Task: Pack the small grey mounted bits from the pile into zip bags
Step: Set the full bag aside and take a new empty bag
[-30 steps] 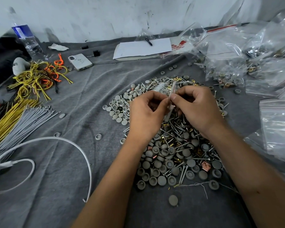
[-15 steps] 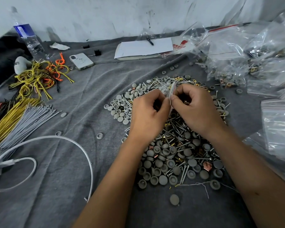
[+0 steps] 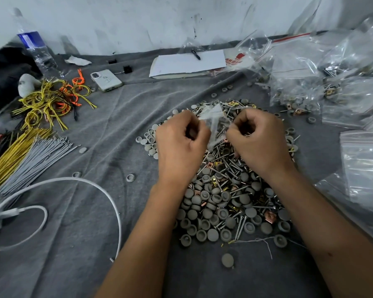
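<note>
Over a grey cloth (image 3: pixel 121 130) below a scuffed white wall (image 3: pixel 138 20), left hand (image 3: pixel 179 147) and right hand (image 3: pixel 261 143) apparently pinch a zip bag (image 3: pixel 214 121).

Surface: my grey cloth (image 3: pixel 125 125) | centre: pile of grey mounted bits (image 3: pixel 224 203), screws mixed in | left: yellow wires (image 3: pixel 45 102), grey cable ties (image 3: pixel 35 160), white charger cable (image 3: pixel 108 192) | far: phone (image 3: pixel 106 80), notepad (image 3: pixel 187 63), water bottle (image 3: pixel 38 50) | right: zip bags (image 3: pixel 310 82)

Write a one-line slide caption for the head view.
Both hands, left hand and right hand, pinch a small clear zip bag above the pile of grey bits on grey cloth.
</note>
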Motion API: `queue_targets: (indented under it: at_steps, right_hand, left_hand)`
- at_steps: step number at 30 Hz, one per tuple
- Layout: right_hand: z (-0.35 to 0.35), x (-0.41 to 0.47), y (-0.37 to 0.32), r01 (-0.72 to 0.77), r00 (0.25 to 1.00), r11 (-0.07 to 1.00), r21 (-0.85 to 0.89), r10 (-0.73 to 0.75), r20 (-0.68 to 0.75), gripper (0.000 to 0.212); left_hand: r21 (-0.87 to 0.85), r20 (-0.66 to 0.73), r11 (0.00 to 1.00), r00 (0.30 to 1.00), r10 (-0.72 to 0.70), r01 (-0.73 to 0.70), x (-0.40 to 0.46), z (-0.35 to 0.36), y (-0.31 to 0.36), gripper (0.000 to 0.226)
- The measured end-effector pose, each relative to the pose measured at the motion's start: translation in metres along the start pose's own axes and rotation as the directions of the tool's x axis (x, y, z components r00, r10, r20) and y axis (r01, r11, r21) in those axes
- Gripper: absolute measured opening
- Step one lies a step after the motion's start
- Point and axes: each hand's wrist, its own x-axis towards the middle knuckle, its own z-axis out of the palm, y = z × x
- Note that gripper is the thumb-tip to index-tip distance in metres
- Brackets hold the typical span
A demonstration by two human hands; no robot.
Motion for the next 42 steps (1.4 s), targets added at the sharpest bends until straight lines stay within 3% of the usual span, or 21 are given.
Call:
queue_targets:
  at_steps: [4, 9, 14, 17, 20, 22, 24, 27, 30, 33, 35, 38, 42]
  right_hand:
    - [0.000, 0.000, 0.002, -0.086, 0.996, 0.990, 0.115, 0.082, 0.043, 0.012]
    - [0.001, 0.000, 0.004, -0.057, 0.996, 0.997, 0.046, 0.054, 0.067, 0.013]
    - [0.003, 0.001, 0.005, 0.013, 0.997, 1.000, 0.011, -0.014, 0.078, 0.012]
    - [0.002, 0.001, 0.005, 0.017, 0.999, 1.000, 0.009, -0.018, 0.048, 0.015]
    - [-0.004, 0.006, 0.009, -0.064, 0.998, 0.998, 0.026, 0.064, -0.019, 0.017]
    - [-0.005, 0.006, 0.008, -0.062, 0.998, 0.997, 0.047, 0.062, 0.009, 0.020]
    - [-0.002, 0.002, 0.004, -0.017, 0.996, 0.996, 0.088, 0.009, 0.085, 0.029]
    - [0.000, -0.002, 0.000, 0.025, 0.986, 0.990, 0.139, -0.048, 0.163, 0.041]
    - [0.000, -0.003, -0.001, 0.180, 0.909, 0.983, 0.020, -0.174, 0.379, 0.032]
    - [0.004, -0.007, -0.003, 0.306, 0.766, 0.951, -0.047, -0.217, 0.605, 0.021]
    - [0.005, -0.008, -0.004, 0.347, 0.712, 0.933, -0.097, -0.194, 0.675, 0.024]
    - [0.007, -0.008, -0.006, 0.403, 0.684, 0.898, -0.174, -0.170, 0.710, 0.033]
    - [0.011, -0.010, -0.006, 0.396, 0.663, 0.904, -0.163, -0.158, 0.732, 0.025]
  left_hand:
    - [-0.040, 0.093, 0.999, 0.995, 0.040, -0.036, -0.002, 0.005, 0.004, 0.023]
    - [-0.066, 0.118, 0.981, 0.975, 0.191, -0.184, -0.010, 0.015, 0.011, 0.020]
    - [-0.014, 0.161, 0.998, 0.985, -0.056, 0.059, -0.011, 0.016, 0.004, 0.027]
    - [0.001, 0.171, 0.997, 0.983, -0.074, 0.075, -0.009, 0.011, 0.003, 0.033]
    - [0.012, 0.067, 0.999, 0.997, -0.049, 0.048, -0.003, 0.000, 0.004, 0.032]
    - [0.037, 0.011, 0.999, 1.000, -0.011, 0.011, -0.001, -0.004, 0.006, 0.031]
    - [0.074, -0.080, 0.997, 0.997, 0.013, -0.007, 0.000, -0.010, 0.008, 0.031]
    - [0.141, -0.321, 0.987, 0.947, -0.025, 0.074, 0.005, -0.024, 0.005, 0.026]
    - [0.262, -0.441, 0.950, 0.897, -0.036, 0.167, 0.009, -0.036, 0.002, 0.022]
    - [0.419, -0.260, 0.880, 0.958, -0.120, 0.224, 0.007, -0.033, -0.002, 0.019]
    - [0.476, -0.135, 0.848, 0.972, -0.193, 0.234, 0.004, -0.027, -0.005, 0.015]
    - [0.472, -0.023, 0.856, 0.974, -0.226, 0.210, 0.002, -0.023, -0.007, 0.015]
    - [0.415, 0.024, 0.893, 0.979, -0.202, 0.174, 0.001, -0.020, -0.005, 0.017]
